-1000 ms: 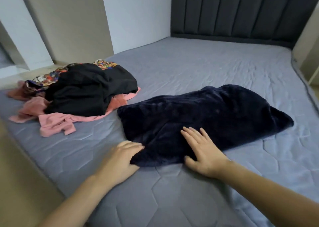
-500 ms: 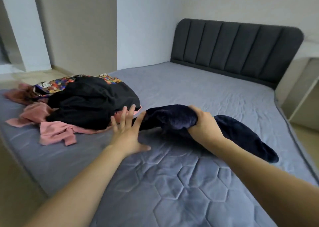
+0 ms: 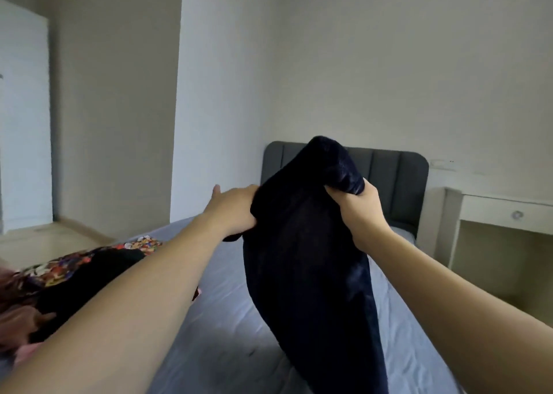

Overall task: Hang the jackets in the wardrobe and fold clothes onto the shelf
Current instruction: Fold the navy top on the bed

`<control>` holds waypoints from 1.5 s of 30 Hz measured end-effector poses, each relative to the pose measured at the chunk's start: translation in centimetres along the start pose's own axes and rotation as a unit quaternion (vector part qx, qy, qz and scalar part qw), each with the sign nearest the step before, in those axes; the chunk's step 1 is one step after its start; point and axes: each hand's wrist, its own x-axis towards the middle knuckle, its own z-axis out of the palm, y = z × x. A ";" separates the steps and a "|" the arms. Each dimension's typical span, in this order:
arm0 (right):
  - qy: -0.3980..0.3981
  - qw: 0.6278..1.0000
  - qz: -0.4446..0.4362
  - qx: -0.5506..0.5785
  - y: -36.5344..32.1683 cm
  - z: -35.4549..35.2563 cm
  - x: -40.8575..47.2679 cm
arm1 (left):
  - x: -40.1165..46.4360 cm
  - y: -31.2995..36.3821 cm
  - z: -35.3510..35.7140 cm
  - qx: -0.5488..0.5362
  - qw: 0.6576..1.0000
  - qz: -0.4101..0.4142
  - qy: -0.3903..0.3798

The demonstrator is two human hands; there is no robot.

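Head view: both hands hold a dark navy garment [image 3: 305, 259] up above the bed [image 3: 233, 318], its length hanging down. The right hand [image 3: 360, 211] has a clenched grip on the bunched top edge. The left hand [image 3: 235, 211] holds the opposite edge, fingers hidden behind the cloth. A pile of clothes [image 3: 74, 277] lies at left on the bed.
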 end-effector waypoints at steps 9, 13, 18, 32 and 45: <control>0.032 0.983 0.131 0.127 -8.1 -7.4 5.7 | 7.1 11.4 -9.8 0.153 0.961 0.002 0.228; 0.049 0.964 0.213 0.151 -2.1 -10.0 6.2 | 8.7 14.6 -3.1 0.243 0.944 0.028 0.223; 0.119 0.935 0.325 0.080 14.8 -14.0 3.5 | 7.4 14.5 13.0 0.259 0.960 -0.014 0.105; -0.057 0.739 0.323 -0.588 44.8 -14.9 -5.2 | -2.4 6.6 43.6 0.029 0.919 -0.212 -0.331; 0.010 0.736 0.223 -0.639 53.0 -19.5 1.3 | 8.8 7.7 54.7 -0.086 0.975 -0.153 -0.138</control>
